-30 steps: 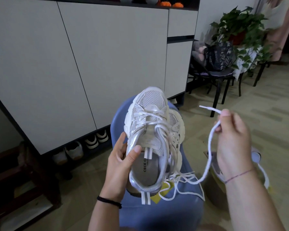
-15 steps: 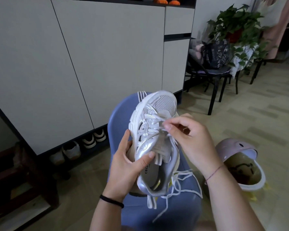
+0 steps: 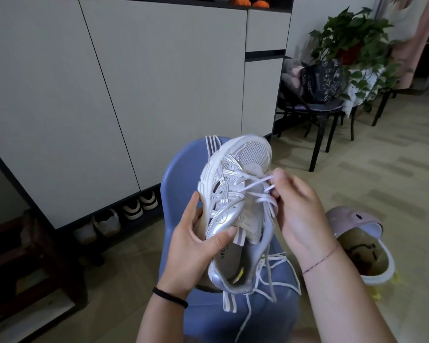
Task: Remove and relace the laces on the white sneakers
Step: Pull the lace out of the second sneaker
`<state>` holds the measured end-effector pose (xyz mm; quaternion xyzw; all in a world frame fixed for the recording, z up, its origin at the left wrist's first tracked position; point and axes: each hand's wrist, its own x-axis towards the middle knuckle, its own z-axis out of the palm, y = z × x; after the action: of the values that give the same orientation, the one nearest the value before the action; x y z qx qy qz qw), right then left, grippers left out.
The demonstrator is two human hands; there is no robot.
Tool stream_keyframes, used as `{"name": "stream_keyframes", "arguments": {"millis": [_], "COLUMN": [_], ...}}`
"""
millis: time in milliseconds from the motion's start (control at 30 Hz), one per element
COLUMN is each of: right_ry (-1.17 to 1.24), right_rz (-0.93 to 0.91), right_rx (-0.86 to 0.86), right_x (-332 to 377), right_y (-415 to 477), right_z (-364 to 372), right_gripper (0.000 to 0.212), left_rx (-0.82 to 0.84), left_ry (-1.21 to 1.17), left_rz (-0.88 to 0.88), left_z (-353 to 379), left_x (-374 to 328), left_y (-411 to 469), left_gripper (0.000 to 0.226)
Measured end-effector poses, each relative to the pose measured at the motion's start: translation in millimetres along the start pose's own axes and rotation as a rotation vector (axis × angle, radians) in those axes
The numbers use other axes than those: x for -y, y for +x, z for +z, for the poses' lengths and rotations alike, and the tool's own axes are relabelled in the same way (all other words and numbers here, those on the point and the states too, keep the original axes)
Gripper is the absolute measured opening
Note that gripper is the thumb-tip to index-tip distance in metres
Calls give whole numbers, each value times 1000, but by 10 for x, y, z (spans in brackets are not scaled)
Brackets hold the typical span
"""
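A white and silver sneaker (image 3: 235, 199) is held toe-up above my blue-trousered lap. My left hand (image 3: 196, 243) grips its left side, thumb lying across the edge of the opening by the tongue. My right hand (image 3: 297, 209) pinches a strand of the white lace (image 3: 255, 184) at the upper eyelets on the shoe's right side. Loose lengths of the same lace hang from the heel end and trail over my thigh. A second sneaker is hidden behind the held one.
A tall white cabinet (image 3: 134, 82) fills the left, with shoes (image 3: 131, 209) tucked in the gap beneath. A pink-lidded bin (image 3: 362, 246) stands on the floor at right. A black chair (image 3: 317, 112) with a bag and a potted plant (image 3: 354, 38) stand behind.
My right hand, which held a lace end out to the right, came back to the shoe and now pinches lace at the eyelets. The sneaker tilted slightly rightward in my left hand.
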<state>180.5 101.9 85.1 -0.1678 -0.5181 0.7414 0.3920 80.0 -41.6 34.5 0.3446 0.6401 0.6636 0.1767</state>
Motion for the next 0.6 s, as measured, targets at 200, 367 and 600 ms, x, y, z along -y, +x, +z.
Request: {"name": "stream_keyframes", "arguments": {"millis": [200, 367, 600], "right_ry": [-75, -777, -1046], "right_rz": [20, -204, -329], "right_rx": [-29, 141, 142], "right_x": [25, 56, -17], "right_y": [23, -54, -7], "right_z": [-59, -35, -50], "right_gripper": [24, 29, 24], "left_rx": [0, -3, -7], "left_ry": [-13, 57, 177], "left_rz": [-17, 10, 37], "left_z": [51, 55, 56], "left_x": [-17, -64, -12], "left_y": [-10, -41, -11], "left_gripper": [104, 77, 81]}}
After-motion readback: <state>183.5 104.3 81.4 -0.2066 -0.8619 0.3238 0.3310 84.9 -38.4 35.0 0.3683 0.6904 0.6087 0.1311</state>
